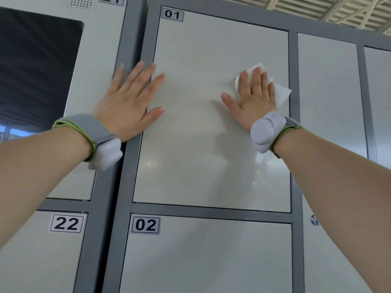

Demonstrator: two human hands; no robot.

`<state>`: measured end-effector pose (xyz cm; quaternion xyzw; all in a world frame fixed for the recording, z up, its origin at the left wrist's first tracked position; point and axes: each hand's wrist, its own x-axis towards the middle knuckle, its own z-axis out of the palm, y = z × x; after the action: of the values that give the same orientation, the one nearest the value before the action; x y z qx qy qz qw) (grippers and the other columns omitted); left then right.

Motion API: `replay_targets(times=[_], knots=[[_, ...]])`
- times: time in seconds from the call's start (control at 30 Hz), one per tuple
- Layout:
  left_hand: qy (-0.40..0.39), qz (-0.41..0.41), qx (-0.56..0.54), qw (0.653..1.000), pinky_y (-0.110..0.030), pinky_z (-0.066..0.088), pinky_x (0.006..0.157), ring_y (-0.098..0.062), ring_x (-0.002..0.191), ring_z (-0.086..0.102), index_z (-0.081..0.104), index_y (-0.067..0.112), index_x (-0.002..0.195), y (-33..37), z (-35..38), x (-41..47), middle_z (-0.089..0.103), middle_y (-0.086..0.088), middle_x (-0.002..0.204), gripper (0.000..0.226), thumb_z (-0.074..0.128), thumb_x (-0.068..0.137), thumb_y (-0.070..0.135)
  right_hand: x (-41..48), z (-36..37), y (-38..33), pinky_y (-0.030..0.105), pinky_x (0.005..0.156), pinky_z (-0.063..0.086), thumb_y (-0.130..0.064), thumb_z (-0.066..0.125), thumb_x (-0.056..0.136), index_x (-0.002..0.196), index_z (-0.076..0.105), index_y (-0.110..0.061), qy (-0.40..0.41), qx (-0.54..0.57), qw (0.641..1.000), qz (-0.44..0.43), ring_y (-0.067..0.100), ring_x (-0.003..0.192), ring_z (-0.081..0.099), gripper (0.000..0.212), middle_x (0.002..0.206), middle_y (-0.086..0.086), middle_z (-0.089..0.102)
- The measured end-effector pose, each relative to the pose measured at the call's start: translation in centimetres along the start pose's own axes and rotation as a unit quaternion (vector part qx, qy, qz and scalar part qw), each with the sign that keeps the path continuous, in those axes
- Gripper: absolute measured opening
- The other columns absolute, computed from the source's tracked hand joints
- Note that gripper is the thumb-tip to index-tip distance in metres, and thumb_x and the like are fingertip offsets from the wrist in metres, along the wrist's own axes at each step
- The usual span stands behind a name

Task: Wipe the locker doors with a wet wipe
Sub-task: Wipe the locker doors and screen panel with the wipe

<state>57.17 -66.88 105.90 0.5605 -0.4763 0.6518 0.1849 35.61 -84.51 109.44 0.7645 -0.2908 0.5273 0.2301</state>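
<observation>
Locker door 01 [196, 144] is a pale panel in a grey frame, filling the middle of the head view. My right hand [252, 100] presses a white wet wipe [281, 94] flat against the door's upper right part, fingers straight; the wipe sticks out above and to the right of the fingers. My left hand [129, 100] lies flat with spread fingers across the door's left edge and the grey frame post [124, 60]. Both wrists wear grey bands with white pods.
Door 02 [211, 256] sits below door 01, door 22 [40, 254] at lower left. A dark screen panel [36, 66] is at upper left. More pale doors [330, 92] run to the right, with a small metal lock [314, 219] on one.
</observation>
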Motion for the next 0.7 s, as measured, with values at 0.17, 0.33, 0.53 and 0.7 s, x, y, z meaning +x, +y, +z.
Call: replay_targets(times=[0.17,0.33,0.53,0.7], knots=[[0.001,-0.008,0.027,1.0,-0.059,0.01,0.111,-0.037,0.141,0.018,0.026,0.004,0.146,-2.6,0.0,-1.7,0.026,-0.021,0.152,0.068,0.023,0.095,0.049,-1.4,1.1,-1.7,0.038,0.115,-0.014,-0.071,0.017,0.088,0.152,-0.003,-0.015,0.007,0.001,0.997,-0.072,0.028,0.145,-0.016,0.086,0.158,0.013,-0.014],[0.015,-0.05,-0.019,0.998,-0.053,0.007,0.114,-0.033,0.144,0.013,0.023,0.006,0.148,-2.5,0.3,-2.1,0.022,-0.017,0.154,0.07,0.018,0.094,0.051,-3.3,1.7,-1.5,0.029,0.112,-0.018,-0.069,0.004,0.078,0.152,0.003,-0.015,0.015,0.027,0.989,-0.144,0.022,0.145,-0.015,0.092,0.159,0.01,-0.01],[0.032,-0.048,-0.04,0.998,-0.049,0.003,0.115,-0.029,0.145,0.012,0.02,0.008,0.149,-2.7,0.3,-2.5,0.019,-0.013,0.156,0.07,0.015,0.094,0.051,-2.3,1.1,-3.2,0.041,0.117,-0.01,-0.068,0.019,0.089,0.15,0.013,-0.009,0.048,-0.012,0.999,0.001,0.03,0.146,-0.007,0.085,0.158,0.017,-0.002],[0.048,-0.041,-0.054,0.997,-0.049,0.003,0.116,-0.029,0.145,0.013,0.022,0.009,0.149,-2.8,0.3,-2.6,0.021,-0.012,0.156,0.069,0.016,0.094,0.051,-1.7,1.2,-4.6,0.035,0.117,-0.003,-0.056,0.031,0.096,0.146,0.022,-0.002,0.087,0.01,0.996,0.032,0.03,0.146,-0.002,0.074,0.157,0.022,0.003]])
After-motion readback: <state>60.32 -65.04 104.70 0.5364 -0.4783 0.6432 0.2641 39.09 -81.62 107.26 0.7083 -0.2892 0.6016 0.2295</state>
